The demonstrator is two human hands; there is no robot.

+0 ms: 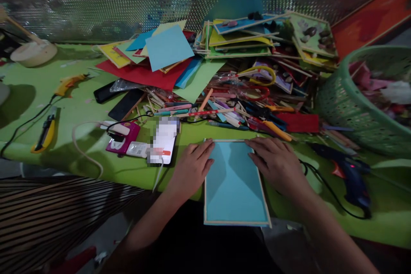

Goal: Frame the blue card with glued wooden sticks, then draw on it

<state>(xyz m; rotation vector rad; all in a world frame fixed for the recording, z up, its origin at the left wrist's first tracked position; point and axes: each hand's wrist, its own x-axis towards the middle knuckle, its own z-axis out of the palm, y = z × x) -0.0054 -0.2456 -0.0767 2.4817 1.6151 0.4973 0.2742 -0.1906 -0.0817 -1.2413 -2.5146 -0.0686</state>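
Observation:
A light blue card with a thin wooden-stick frame (pixel 234 184) lies at the near edge of the green table (pixel 80 102), its lower part hanging over the edge. My left hand (pixel 192 167) rests on its upper left edge, fingers together and pressing flat. My right hand (pixel 278 162) lies on its upper right corner, fingers stretched out flat. Neither hand holds anything else.
A blue glue gun (pixel 349 175) with a black cord lies right of the card. A green basket (pixel 359 102) stands at far right. Coloured paper sheets (pixel 167 47), framed cards (pixel 244 34), scissors (pixel 260 77), sticks and pens pile behind. A phone (pixel 163 141), utility knife (pixel 46 130) and yellow glue gun (pixel 69 82) lie left.

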